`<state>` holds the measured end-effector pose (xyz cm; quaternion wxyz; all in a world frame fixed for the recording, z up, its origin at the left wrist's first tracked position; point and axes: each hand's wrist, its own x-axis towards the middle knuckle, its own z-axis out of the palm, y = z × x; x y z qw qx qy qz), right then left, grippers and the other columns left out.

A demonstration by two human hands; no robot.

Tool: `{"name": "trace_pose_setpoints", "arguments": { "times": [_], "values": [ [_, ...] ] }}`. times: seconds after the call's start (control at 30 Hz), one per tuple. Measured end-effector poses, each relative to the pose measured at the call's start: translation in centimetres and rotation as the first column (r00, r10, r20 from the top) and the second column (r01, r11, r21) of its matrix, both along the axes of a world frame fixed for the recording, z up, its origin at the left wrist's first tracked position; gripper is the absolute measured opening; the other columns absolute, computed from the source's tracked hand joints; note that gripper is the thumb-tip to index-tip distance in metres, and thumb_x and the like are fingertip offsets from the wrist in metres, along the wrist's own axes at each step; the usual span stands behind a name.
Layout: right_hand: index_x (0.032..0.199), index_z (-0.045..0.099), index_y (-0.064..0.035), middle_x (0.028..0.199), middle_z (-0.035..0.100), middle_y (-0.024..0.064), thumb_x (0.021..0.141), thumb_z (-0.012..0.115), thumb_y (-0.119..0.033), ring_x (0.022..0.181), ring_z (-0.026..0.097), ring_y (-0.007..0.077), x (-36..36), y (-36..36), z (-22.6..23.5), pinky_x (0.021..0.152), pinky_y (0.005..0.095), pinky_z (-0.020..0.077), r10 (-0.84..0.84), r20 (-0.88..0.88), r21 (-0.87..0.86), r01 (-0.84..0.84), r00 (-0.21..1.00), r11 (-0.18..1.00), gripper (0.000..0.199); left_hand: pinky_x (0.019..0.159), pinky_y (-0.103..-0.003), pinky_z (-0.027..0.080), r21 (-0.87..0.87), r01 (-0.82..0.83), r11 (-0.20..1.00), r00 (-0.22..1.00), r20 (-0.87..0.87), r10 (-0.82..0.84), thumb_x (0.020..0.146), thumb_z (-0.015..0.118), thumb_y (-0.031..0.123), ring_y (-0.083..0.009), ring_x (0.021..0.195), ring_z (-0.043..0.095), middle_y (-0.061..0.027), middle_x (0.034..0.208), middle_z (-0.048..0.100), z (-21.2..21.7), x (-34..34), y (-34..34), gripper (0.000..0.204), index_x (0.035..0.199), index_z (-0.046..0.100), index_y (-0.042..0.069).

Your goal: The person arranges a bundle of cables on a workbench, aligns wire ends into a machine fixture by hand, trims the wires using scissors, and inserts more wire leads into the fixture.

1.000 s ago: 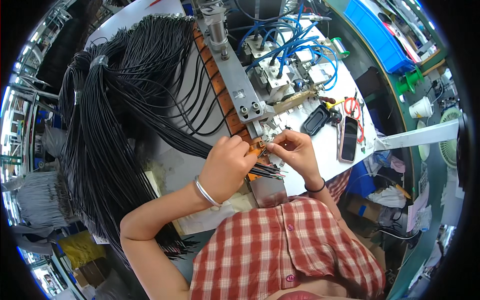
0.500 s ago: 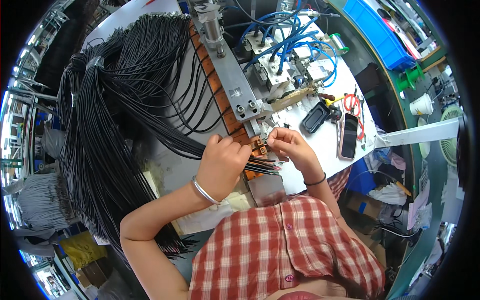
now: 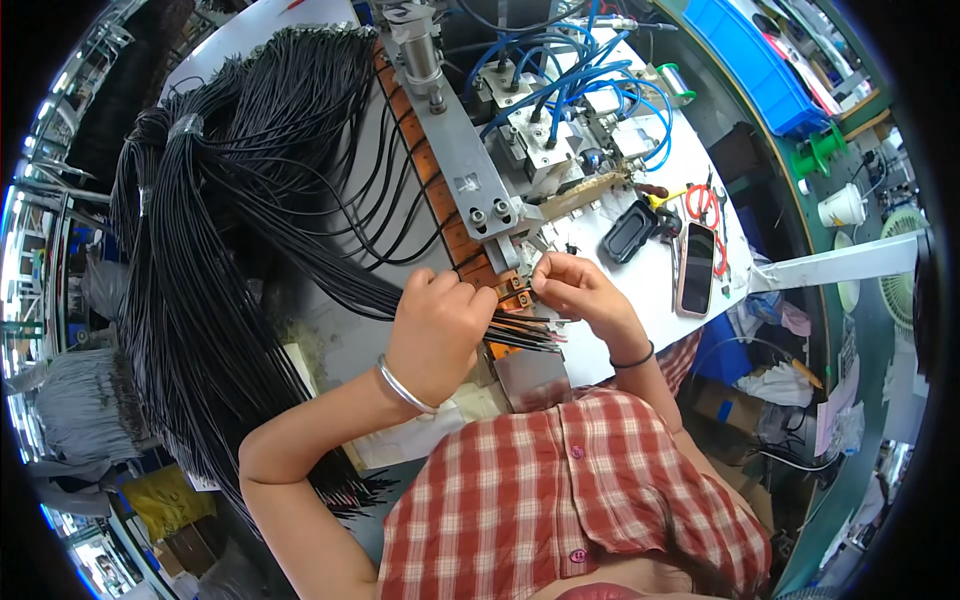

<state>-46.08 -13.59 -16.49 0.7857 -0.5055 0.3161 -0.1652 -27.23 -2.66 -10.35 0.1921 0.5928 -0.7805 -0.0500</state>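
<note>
While a bunch of black cables (image 3: 527, 331) is gripped in the curled left hand (image 3: 440, 325), its stripped ends being left to stick out past the knuckles toward the right, the thumb and forefinger of the right hand (image 3: 580, 292) are pinched together on the tip of a single cable (image 3: 517, 292). That cable is laid across a small orange block (image 3: 513, 284), just between the two hands. A silver bangle (image 3: 402, 388) is worn on the left wrist and a dark band (image 3: 633, 358) on the right.

Beyond the hands, an orange strip (image 3: 428, 165) is overhung by a long metal bar (image 3: 455, 150), and metal blocks (image 3: 540, 135) fed by blue tubes (image 3: 570, 95) are set to the bar's right. To the left, a great heap of cable (image 3: 225, 290) is spread, tied near its top and draped over the near edge.

On the white tabletop (image 3: 645, 300), a phone (image 3: 697, 268) is placed near a black tray (image 3: 630, 232) and some red-handled tools (image 3: 702, 204). Farther right, a blue bin (image 3: 757, 65), a green spool (image 3: 822, 152) and a white bucket (image 3: 842, 207) can be seen.
</note>
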Motion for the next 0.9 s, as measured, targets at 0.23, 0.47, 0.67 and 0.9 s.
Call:
{"name": "trace_pose_setpoints", "arguments": {
  "times": [0.23,0.47,0.67,0.9],
  "values": [
    [0.081,0.054,-0.0064,0.062,0.046,-0.0091,0.089,0.059,-0.014,0.049,0.034,-0.0011,0.3,1.0,-0.2,0.042,0.0172,0.0227,-0.096,-0.072,-0.096,0.088,0.993,0.991,0.012,0.069,-0.036,0.037,-0.013,0.049,0.999,0.999,-0.012,-0.049,0.058,0.058,-0.002,-0.0261,0.071,0.050,-0.0073,0.066,0.051,-1.1,0.1,0.0,0.018,0.073,0.051,0.006],
    [0.081,0.055,-0.0065,0.063,0.047,-0.0089,0.089,0.059,-0.013,0.051,0.036,-0.0018,0.5,1.3,-0.3,0.043,0.0167,0.0229,-0.175,0.011,-0.156,0.174,0.985,0.972,0.011,0.070,-0.036,0.038,0.011,0.017,1.000,1.000,0.003,-0.017,0.058,0.058,-0.003,-0.0258,0.072,0.050,-0.0070,0.066,0.051,0.3,0.1,0.0,0.019,0.074,0.052,0.006],
    [0.082,0.055,-0.0063,0.065,0.050,-0.0081,0.090,0.058,-0.013,0.052,0.037,-0.0017,0.2,0.8,-0.2,0.043,0.0166,0.0243,-0.083,-0.113,-0.128,0.069,0.990,0.989,0.011,0.070,-0.036,0.038,0.000,0.027,1.000,0.999,-0.017,-0.027,0.057,0.057,-0.003,-0.0259,0.072,0.050,-0.0071,0.066,0.050,-0.4,0.1,0.0,0.018,0.072,0.052,0.006],
    [0.083,0.056,-0.0058,0.065,0.050,-0.0080,0.090,0.059,-0.012,0.054,0.040,-0.0017,0.5,0.8,-0.2,0.045,0.0159,0.0275,-0.075,-0.081,-0.166,0.061,0.994,0.984,0.010,0.070,-0.036,0.038,0.025,0.027,0.999,1.000,-0.005,-0.027,0.058,0.058,-0.003,-0.0258,0.072,0.050,-0.0071,0.066,0.050,-0.4,0.2,0.0,0.018,0.073,0.053,0.006]
  ]
}}
